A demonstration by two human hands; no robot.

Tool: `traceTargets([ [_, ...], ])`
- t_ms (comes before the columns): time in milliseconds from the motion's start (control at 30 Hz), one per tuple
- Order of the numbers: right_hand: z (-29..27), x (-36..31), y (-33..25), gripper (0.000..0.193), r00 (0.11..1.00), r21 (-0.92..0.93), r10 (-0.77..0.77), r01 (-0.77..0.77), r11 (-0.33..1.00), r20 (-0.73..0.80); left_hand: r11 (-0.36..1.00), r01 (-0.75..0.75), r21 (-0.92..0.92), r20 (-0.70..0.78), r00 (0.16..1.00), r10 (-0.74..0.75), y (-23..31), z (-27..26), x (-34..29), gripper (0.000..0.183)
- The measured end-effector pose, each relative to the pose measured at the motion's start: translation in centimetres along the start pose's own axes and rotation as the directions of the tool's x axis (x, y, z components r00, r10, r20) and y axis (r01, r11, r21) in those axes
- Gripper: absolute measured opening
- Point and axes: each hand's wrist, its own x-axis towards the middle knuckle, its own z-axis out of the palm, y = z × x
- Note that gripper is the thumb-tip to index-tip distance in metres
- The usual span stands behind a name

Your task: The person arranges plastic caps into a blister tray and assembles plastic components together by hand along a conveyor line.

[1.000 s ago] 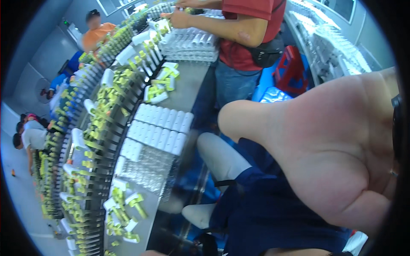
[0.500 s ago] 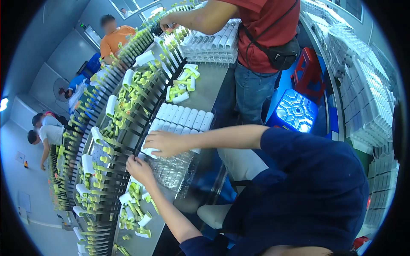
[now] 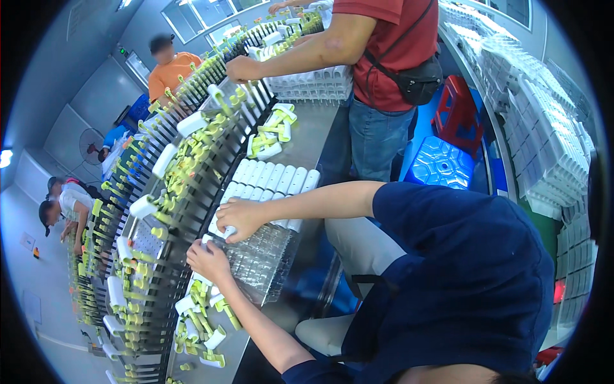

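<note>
A clear plastic tray (image 3: 263, 265) stands on the metal bench in front of me, with rows of white plastic shells (image 3: 276, 179) in its far part. My right hand (image 3: 242, 217) is closed over the near left end of these rows, its fingers curled around a white shell (image 3: 229, 232). Just nearer and to the left, my left hand (image 3: 210, 261) grips another white piece (image 3: 206, 240), whose end pokes out above the fingers. The hand covers most of that piece. Beside the left wrist lie loose yellow-green and white parts (image 3: 201, 313).
Along the left runs a curved conveyor (image 3: 185, 198) with black slats, carrying yellow-green parts and white shells. A co-worker in a red shirt (image 3: 377, 77) stands beyond me, arms over the line. A blue stool (image 3: 441, 163) and stacked trays (image 3: 543, 128) are at the right.
My left hand has gone from the conveyor's edge to holding a white piece. My right hand has curled its fingers round a shell. White shells on the conveyor have shifted; the co-worker's arm has moved.
</note>
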Motion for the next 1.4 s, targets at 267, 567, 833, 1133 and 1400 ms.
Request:
traceTargets([
  [267, 0.0, 0.2, -0.2, 0.029, 0.996, 0.032, 0.085, -0.086, 0.996, 0.037, 0.961, -0.157, -0.227, -0.189, 0.975, 0.115, 0.7, -1.0, 0.2, 0.027],
  [567, -0.8, -0.2, 0.3, 0.033, 0.995, 0.131, 0.076, -0.084, 0.988, 0.071, 0.897, 0.091, -0.432, -0.088, 0.986, -0.142, 2.3, -2.6, -0.6, 0.033],
  [833, -1.6, 0.5, -0.8, 0.039, 0.950, 0.360, 0.307, -0.304, 0.882, 0.051, 0.904, 0.035, -0.427, -0.141, 0.985, -0.105, 1.7, -2.0, -0.3, 0.043],
  [1133, -1.4, 0.3, -0.4, 0.042, 0.944, 0.416, 0.317, -0.255, 0.873, -0.087, 0.932, 0.095, -0.349, -0.060, 0.991, -0.123, 2.1, -1.9, -0.4, 0.038],
  [1400, -1.0, 0.2, -0.5, 0.051, 0.948, 0.346, 0.318, -0.296, 0.890, -0.008, 0.929, 0.126, -0.349, 0.010, 0.991, -0.131, 1.5, -1.7, -0.6, 0.039],
])
